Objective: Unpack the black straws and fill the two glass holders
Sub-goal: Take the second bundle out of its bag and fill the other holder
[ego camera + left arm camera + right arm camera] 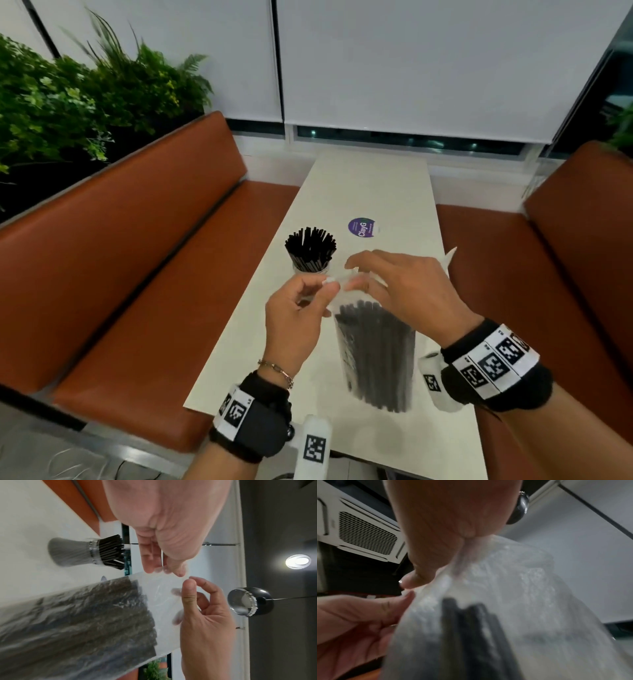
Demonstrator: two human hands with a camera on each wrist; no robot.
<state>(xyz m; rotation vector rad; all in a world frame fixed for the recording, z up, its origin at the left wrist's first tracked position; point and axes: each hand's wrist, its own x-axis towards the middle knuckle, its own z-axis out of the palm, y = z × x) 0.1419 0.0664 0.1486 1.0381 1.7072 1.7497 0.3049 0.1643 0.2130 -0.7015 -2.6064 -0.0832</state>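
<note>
A clear plastic bag of black straws (376,353) stands upright over the white table (370,185), held up between both hands. My left hand (329,285) pinches the bag's top edge on the left side. My right hand (356,278) pinches the same edge from the right. In the left wrist view the left hand (164,570) and right hand (187,587) grip the empty top of the bag (85,615). A glass holder (310,255) packed with black straws stands behind the left hand. No second holder is visible.
A round purple sticker (363,226) lies on the table beyond the hands. Orange benches flank the table on the left (137,257) and the right (565,257). Green plants (68,102) stand behind the left bench.
</note>
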